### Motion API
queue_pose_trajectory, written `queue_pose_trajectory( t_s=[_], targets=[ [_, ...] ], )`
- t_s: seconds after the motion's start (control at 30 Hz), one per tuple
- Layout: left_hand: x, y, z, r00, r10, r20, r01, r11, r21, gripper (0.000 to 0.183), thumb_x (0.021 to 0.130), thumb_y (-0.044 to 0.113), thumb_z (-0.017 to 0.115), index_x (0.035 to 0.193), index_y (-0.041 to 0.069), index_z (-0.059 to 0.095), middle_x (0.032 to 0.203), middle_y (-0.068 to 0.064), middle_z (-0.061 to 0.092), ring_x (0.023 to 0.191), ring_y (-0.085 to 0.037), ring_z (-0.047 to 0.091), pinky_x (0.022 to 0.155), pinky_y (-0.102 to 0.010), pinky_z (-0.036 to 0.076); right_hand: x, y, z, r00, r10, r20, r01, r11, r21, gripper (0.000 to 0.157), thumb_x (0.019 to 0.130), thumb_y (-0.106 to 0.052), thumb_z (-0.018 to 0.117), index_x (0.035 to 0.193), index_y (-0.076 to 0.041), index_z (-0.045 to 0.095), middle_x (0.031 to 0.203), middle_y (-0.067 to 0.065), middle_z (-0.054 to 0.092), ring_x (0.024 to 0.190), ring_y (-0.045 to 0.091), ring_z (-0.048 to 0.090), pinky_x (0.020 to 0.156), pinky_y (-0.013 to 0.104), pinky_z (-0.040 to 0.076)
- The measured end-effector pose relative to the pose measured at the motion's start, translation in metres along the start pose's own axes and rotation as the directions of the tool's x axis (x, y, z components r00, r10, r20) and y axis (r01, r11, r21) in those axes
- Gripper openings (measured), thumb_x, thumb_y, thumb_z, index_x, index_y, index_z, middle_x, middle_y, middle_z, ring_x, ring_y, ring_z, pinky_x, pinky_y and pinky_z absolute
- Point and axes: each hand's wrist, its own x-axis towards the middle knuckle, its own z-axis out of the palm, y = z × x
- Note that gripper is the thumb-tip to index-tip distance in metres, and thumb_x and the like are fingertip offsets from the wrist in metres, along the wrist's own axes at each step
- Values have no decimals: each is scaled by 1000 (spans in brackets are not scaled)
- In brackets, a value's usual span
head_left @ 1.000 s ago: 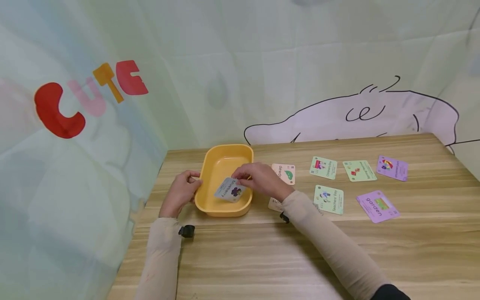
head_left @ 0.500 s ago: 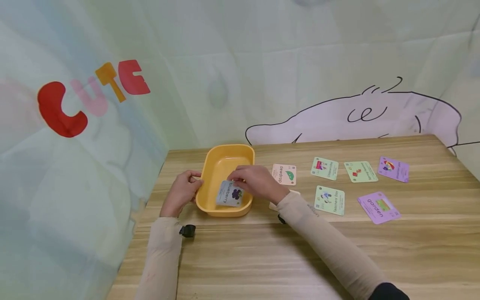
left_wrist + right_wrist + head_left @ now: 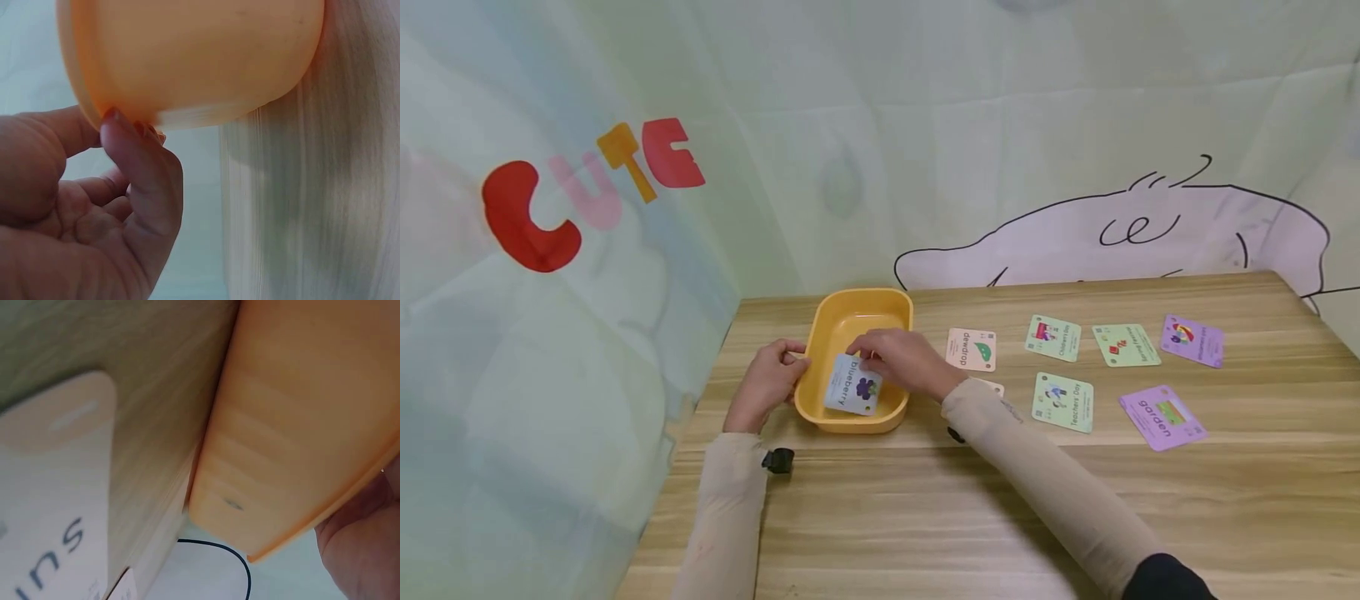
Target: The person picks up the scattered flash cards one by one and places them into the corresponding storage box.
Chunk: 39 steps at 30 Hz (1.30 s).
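A yellow plastic bin [image 3: 837,332] stands at the left of the wooden table. At its left rim my left hand [image 3: 763,385] pinches the wall; the left wrist view shows thumb [image 3: 140,156] and fingers either side of the edge. Inside the bin, my right hand [image 3: 906,361] holds a blueberry flash card [image 3: 844,392] by its upper edge, the card's printed face up. My right fingertips are partly hidden behind the hand. Seen from the right wrist, the hand [image 3: 369,544] reaches over the bin's rim, and the card is out of sight.
Right of the bin lie a dewdrop card [image 3: 972,348], a card partly under the right forearm [image 3: 62,519], and several more, among them a Teachers' Day card [image 3: 1063,402] and a garden card [image 3: 1162,418]. A printed curtain [image 3: 820,167] hangs behind the table.
My right hand has moved slightly left with the blueberry card, which has turned a little within the bin. My left hand keeps its grip on the rim.
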Motion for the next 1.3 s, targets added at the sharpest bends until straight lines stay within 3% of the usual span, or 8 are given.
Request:
queue_pose_trajectory(
  t_s=[0.53,0.9,1.3],
  targets=[
    [0,-1,1,1000,-3,-6,3,1000,-3,33,104,14,55,134,0,54,99,-15,57,65,-17,56,52,-24,51,5,1,7,995,102,-22,-102,995,23,30,98,-18,69,128,-13,68,104,-2,69,91,12,60,86,27,53],
    [-1,-1,0,1000,7,-10,-7,1000,2,33,104,14,55,134,1,55,98,-14,57,65,-18,57,53,-26,52,3,2,9,996,78,-44,-82,992,-91,38,98,-21,69,134,-10,64,128,5,65,117,21,61,103,39,50],
    [-1,-2,0,1000,11,-8,-11,1000,3,33,104,14,55,134,1,54,98,-13,57,65,-18,57,52,-26,52,3,4,11,996,68,-53,-71,996,-51,35,98,-22,69,131,-11,65,124,3,65,113,19,61,100,37,51]
  ],
)
